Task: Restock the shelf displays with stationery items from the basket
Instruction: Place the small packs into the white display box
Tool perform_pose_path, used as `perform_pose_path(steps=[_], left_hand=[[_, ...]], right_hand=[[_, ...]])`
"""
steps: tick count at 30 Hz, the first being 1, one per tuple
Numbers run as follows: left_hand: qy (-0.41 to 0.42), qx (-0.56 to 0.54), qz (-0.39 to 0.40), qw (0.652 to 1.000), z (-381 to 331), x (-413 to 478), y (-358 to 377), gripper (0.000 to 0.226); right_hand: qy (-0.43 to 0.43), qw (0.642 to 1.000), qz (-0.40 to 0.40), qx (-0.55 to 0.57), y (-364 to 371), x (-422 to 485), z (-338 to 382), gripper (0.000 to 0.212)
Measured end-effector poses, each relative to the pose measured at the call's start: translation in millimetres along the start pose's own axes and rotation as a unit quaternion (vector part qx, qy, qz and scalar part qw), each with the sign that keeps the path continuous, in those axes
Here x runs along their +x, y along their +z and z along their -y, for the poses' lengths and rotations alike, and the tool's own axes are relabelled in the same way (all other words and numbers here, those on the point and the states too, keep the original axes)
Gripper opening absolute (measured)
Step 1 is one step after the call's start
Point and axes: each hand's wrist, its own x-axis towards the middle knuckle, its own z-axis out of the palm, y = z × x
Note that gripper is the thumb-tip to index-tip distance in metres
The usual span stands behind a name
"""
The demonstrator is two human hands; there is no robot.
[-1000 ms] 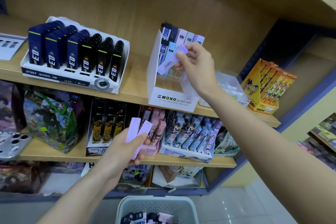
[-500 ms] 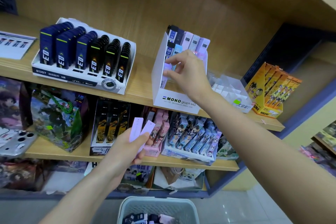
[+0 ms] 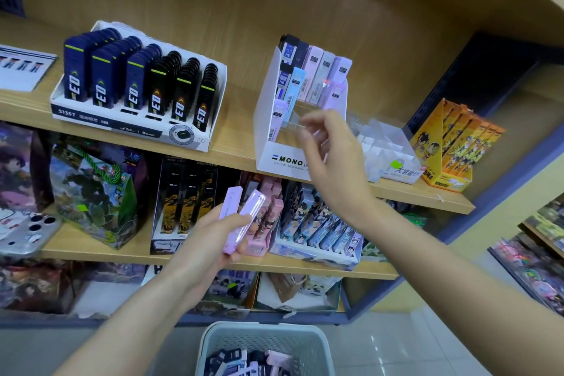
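Observation:
A white MONO display box (image 3: 268,137) stands on the upper shelf, with lead cases in black, blue, pink and lilac upright in its slots. One lilac case (image 3: 279,119) sits in its front left slot. My right hand (image 3: 332,156) hovers just in front of the box, fingers loosely curled, holding nothing. My left hand (image 3: 210,238) is lower, in front of the middle shelf, and grips two lilac lead cases (image 3: 241,217). The pale grey basket (image 3: 265,342) sits at the bottom centre with several more cases inside.
A white tray of dark blue and black lead cases (image 3: 137,91) stands left on the upper shelf. A clear divider tray (image 3: 384,146) and an orange display box (image 3: 451,143) stand right of the MONO box. Packed goods fill the middle and lower shelves.
My right hand carried a lilac case into the MONO box, let it go in the front left slot, and drew back empty. My left hand kept its two cases.

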Motion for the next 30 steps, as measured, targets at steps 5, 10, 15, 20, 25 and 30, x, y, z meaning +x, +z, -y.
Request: perform_pose_path(steps=[5,10,15,20,25,30], left_hand=[[0.024,0.038,0.057,0.997,-1.1,-7.9,4.4,0.012],[0.062,0.094,0.122,0.986,1.9,-14.5,5.2,0.018],[0.065,0.092,0.118,0.987,1.6,-14.1,4.4,0.037],[0.126,0.194,0.058,0.971,2.2,-9.3,3.5,0.016],[0.183,0.294,0.054,0.937,5.3,-7.4,4.5,0.012],[0.190,0.221,0.035,0.956,-6.4,-13.0,5.6,0.013]], right_hand=[[0.060,0.991,0.117,0.027,6.8,-56.0,3.8,0.015],[0.197,0.954,0.196,0.114,14.2,-71.8,7.1,0.012],[0.265,0.914,0.174,0.252,3.0,-67.8,9.4,0.009],[0.161,0.957,0.215,0.105,-12.1,-63.8,9.1,0.012],[0.035,0.928,0.362,-0.084,-14.7,-64.0,5.0,0.015],[0.067,0.933,0.339,-0.100,-27.8,-56.8,0.3,0.008]])
